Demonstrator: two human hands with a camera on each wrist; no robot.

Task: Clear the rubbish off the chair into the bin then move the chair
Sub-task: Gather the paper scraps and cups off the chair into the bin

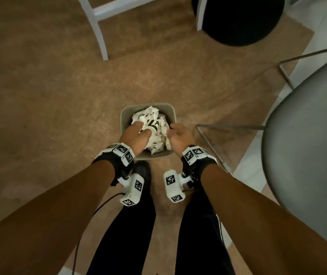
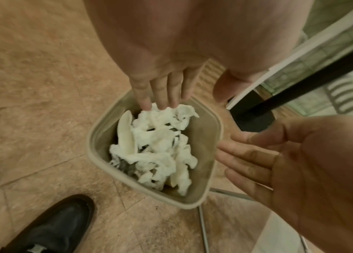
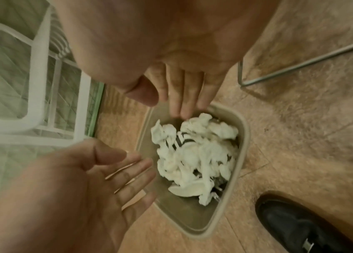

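Both hands open over small beige square plastic bin [image 1: 125,114] – left hand [image 1: 136,136] fingers touching crumpled white paper rubbish [image 1: 152,124] heaped inside, right hand [image 1: 179,136] empty. Grey round-seat metal-legged chair [image 1: 305,147] at 3 o'clock – overfull heap may spill when hands lift

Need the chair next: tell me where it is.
In the head view, the grey chair stands at the right edge, just right of the bin.
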